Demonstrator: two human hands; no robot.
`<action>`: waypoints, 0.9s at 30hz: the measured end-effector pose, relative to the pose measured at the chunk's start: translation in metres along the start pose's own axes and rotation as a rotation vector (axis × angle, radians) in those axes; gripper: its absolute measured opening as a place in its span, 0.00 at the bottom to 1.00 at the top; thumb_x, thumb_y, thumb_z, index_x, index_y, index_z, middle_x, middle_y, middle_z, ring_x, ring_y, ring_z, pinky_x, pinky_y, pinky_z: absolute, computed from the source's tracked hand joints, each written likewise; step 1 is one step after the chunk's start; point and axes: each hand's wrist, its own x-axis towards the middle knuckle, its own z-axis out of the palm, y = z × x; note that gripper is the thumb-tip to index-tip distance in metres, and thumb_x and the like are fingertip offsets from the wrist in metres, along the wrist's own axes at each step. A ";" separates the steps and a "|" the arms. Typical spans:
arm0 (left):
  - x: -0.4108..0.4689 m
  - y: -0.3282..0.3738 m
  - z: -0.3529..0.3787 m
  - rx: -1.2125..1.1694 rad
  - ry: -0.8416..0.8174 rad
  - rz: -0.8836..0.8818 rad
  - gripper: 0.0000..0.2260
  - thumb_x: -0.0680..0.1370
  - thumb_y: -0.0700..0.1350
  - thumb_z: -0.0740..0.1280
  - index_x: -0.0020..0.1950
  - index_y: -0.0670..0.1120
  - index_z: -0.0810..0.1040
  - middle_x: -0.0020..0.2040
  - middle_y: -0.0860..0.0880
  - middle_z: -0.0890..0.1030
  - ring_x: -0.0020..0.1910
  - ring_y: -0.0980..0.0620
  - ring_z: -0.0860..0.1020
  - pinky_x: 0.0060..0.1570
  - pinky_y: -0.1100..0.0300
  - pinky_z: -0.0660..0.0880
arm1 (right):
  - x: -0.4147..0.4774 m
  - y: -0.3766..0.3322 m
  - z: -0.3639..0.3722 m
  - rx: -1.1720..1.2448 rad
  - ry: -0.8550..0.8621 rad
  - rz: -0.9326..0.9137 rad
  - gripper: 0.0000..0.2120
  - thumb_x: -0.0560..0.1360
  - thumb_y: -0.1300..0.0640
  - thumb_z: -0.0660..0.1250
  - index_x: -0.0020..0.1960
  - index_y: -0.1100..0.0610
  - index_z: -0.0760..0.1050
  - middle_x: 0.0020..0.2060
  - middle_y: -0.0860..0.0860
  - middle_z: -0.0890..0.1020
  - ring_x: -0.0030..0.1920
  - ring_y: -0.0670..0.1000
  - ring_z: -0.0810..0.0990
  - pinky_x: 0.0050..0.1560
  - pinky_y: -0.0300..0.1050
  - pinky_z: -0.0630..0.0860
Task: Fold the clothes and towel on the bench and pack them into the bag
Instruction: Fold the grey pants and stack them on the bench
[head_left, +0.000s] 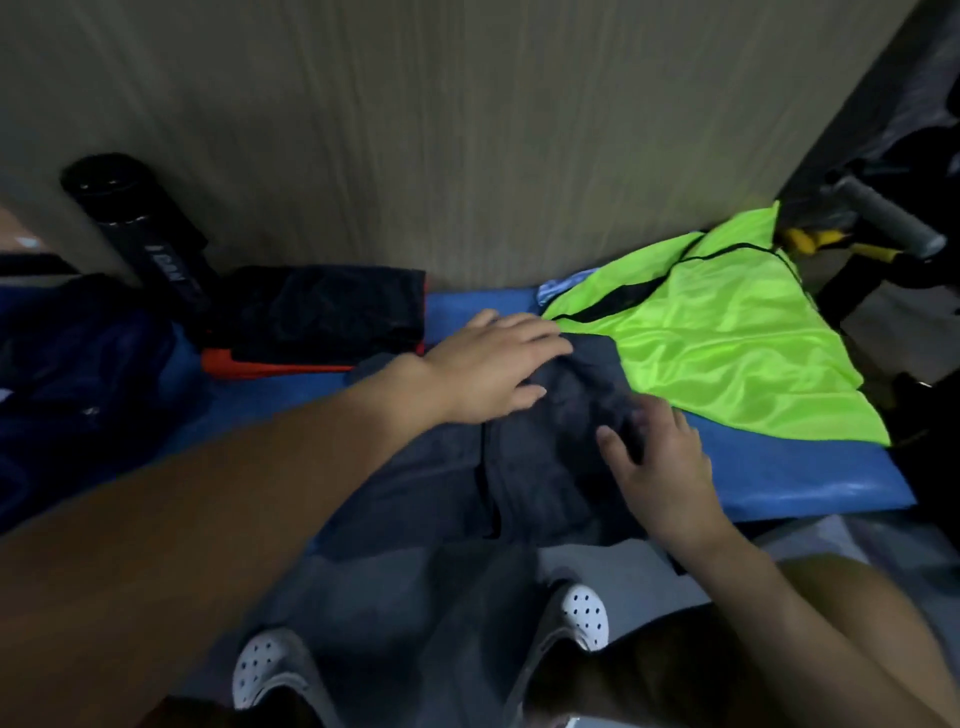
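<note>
Dark grey garment lies across the blue worktop. The left grip rests flat on its far end, fingers straight; the right grip is spread on its right side. Neon vest just right of the garment, navy bag well left.

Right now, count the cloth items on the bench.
3: a folded dark cloth back left, a grey garment under the left hand and right hand, a green vest at right. More may hide beneath it.
</note>
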 end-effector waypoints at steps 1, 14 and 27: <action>0.017 0.002 0.001 -0.011 -0.045 0.044 0.26 0.80 0.52 0.66 0.77 0.52 0.64 0.78 0.52 0.62 0.76 0.52 0.61 0.71 0.53 0.58 | -0.002 0.009 -0.001 0.031 -0.006 0.062 0.24 0.75 0.46 0.69 0.66 0.56 0.70 0.57 0.56 0.76 0.61 0.61 0.73 0.58 0.59 0.70; 0.110 0.012 0.027 0.116 -0.241 0.259 0.24 0.77 0.53 0.71 0.72 0.56 0.71 0.62 0.54 0.73 0.67 0.51 0.65 0.66 0.54 0.59 | -0.004 0.032 -0.001 -0.068 -0.123 0.172 0.26 0.68 0.34 0.71 0.58 0.49 0.71 0.54 0.48 0.80 0.62 0.53 0.74 0.56 0.51 0.62; 0.098 -0.026 0.000 -0.105 0.069 0.208 0.07 0.74 0.47 0.74 0.50 0.51 0.80 0.48 0.58 0.80 0.55 0.55 0.75 0.58 0.55 0.64 | 0.010 0.032 -0.015 0.361 0.020 0.089 0.14 0.71 0.56 0.72 0.34 0.51 0.68 0.28 0.44 0.75 0.39 0.56 0.77 0.47 0.52 0.72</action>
